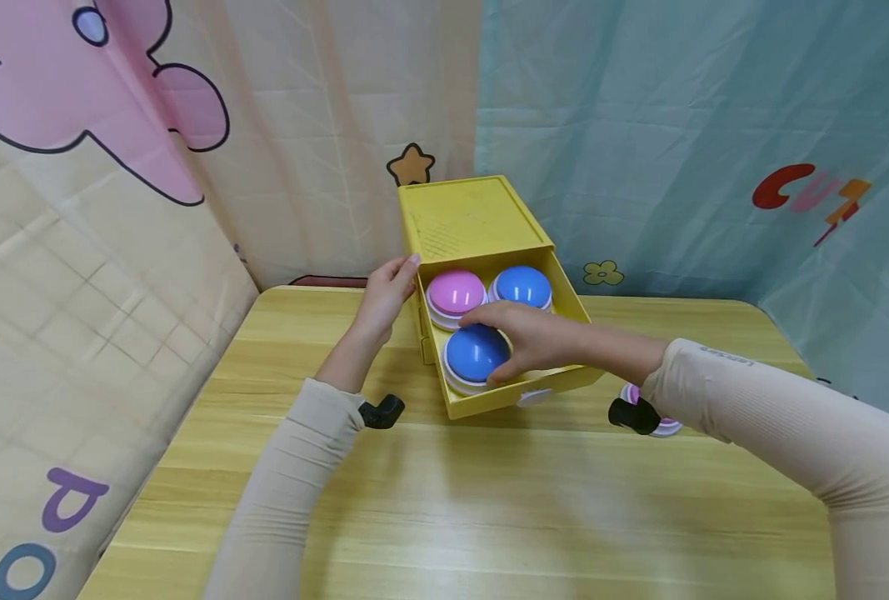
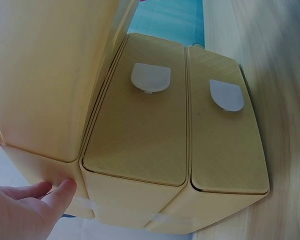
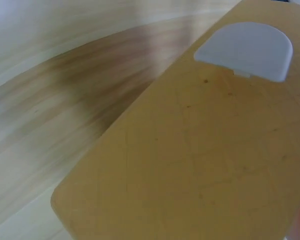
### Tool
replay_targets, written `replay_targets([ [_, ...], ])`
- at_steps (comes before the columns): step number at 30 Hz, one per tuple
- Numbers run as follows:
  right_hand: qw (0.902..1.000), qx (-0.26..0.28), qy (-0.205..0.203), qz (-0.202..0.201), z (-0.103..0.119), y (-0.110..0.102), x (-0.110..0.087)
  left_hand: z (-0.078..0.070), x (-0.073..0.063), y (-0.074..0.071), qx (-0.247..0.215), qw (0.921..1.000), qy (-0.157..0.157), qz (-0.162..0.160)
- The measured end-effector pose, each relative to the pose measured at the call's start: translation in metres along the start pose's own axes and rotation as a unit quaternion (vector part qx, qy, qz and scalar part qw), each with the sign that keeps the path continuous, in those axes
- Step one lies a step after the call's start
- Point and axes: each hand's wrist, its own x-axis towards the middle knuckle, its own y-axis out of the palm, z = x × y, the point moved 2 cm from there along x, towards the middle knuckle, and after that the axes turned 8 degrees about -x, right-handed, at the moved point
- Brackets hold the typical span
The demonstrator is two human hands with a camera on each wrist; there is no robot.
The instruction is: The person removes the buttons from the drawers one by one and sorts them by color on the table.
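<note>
A yellow drawer cabinet (image 1: 474,217) stands toward the back of the table with its top drawer (image 1: 481,406) pulled out. Inside the drawer are a pink dome-topped push button (image 1: 456,292) and a blue one (image 1: 522,285) behind, both on white bases. In front of them is another blue push button (image 1: 477,353), which my right hand (image 1: 537,335) grips between thumb and fingers. My left hand (image 1: 387,296) rests against the cabinet's left side near the front corner; in the left wrist view its fingertips (image 2: 65,189) press the side wall.
Below the pulled-out drawer are two closed drawers (image 2: 135,130) with white tabs (image 2: 151,77). A pink push button (image 1: 666,427) sits on the wooden table (image 1: 564,517), partly hidden behind the right wrist's black camera (image 1: 634,416). Printed curtains (image 1: 601,125) hang behind the table.
</note>
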Motion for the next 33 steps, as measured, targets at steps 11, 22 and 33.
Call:
replay_targets([
  [11, 0.9975, 0.037, -0.003, -0.061, 0.000, -0.024, -0.014, -0.001, -0.002, -0.002, -0.006, 0.9999, -0.010, 0.006],
  [22, 0.9914, 0.029, 0.060, -0.113, -0.010, -0.050, -0.055, 0.001, -0.001, -0.002, -0.005, 0.9999, 0.006, 0.007],
  [33, 0.9753, -0.005, 0.112, -0.191, -0.017, -0.060, -0.123, 0.001, 0.000, -0.002, -0.012, 0.9998, 0.010, 0.008],
])
